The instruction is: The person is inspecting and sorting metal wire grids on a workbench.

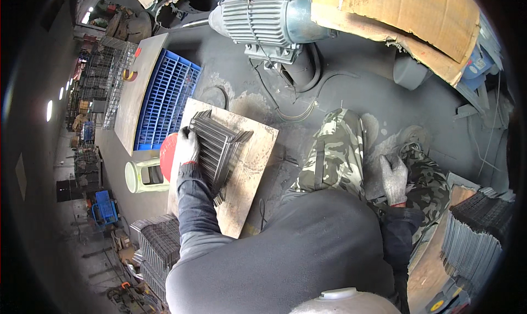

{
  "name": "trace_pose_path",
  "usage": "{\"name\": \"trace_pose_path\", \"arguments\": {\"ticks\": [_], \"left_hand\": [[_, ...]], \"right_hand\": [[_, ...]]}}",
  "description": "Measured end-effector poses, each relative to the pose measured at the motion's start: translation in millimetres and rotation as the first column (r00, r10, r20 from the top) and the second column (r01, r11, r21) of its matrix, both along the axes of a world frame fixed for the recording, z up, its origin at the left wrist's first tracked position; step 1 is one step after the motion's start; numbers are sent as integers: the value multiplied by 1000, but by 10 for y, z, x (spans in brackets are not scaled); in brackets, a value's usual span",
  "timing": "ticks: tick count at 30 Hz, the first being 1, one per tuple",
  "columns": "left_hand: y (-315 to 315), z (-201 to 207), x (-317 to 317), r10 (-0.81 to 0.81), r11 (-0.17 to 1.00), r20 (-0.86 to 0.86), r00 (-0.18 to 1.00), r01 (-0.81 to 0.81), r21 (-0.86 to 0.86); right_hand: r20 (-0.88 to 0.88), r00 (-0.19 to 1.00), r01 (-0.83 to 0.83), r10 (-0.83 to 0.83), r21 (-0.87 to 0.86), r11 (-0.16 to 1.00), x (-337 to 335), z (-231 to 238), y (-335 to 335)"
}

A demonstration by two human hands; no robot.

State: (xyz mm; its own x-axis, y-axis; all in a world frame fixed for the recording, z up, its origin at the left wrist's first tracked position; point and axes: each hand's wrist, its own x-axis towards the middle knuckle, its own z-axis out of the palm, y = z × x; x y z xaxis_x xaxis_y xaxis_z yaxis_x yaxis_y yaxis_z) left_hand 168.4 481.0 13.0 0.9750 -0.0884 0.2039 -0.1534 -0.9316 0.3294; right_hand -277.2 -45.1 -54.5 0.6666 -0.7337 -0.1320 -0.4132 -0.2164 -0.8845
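My left hand [188, 147], in a pale grey work glove, is closed on the left edge of a stack of dark, bent metal frames [216, 149]. The frames lie nested together on a square wooden board [258, 143] to my left. Part of the left fingers is hidden against the stack. Over by my right knee, my right hand [393, 176] wears a similar glove and holds nothing. Its fingers point away from me, apart, beside the camouflage trouser leg [425, 174].
A motor [263, 20] on a dark surface stands ahead, with loose cables below it. Cardboard [406, 17] overhangs the far right. Stacked metal grids [475, 231] stand at right, more grids [156, 245] at lower left. A blue plastic crate [167, 99] and pale stool [144, 175] are left.
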Motion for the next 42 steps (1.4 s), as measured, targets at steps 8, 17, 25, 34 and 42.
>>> {"name": "trace_pose_path", "arguments": {"ticks": [8,17,25,34,42], "left_hand": [[85,266,90,127,991,-36,991,-125,48],[-660,1224,-364,-58,977,-107,993,34,-213],[-2598,2336,-1409,-730,669,128,671,740,-66],[-3842,1585,-1707,-696,546,443,564,818,-183],[-4660,-10,-1950,-845,409,-420,331,-107,-906]], "right_hand": [[-83,995,-61,57,-49,997,11,188,68],[-54,995,-83,82,-10,997,-64,259,-37],[170,944,-173,282,-471,865,976,1442,418],[510,802,129,-309,358,925,863,1146,-110],[247,942,161,-226,258,953,138,798,-1040]]}}
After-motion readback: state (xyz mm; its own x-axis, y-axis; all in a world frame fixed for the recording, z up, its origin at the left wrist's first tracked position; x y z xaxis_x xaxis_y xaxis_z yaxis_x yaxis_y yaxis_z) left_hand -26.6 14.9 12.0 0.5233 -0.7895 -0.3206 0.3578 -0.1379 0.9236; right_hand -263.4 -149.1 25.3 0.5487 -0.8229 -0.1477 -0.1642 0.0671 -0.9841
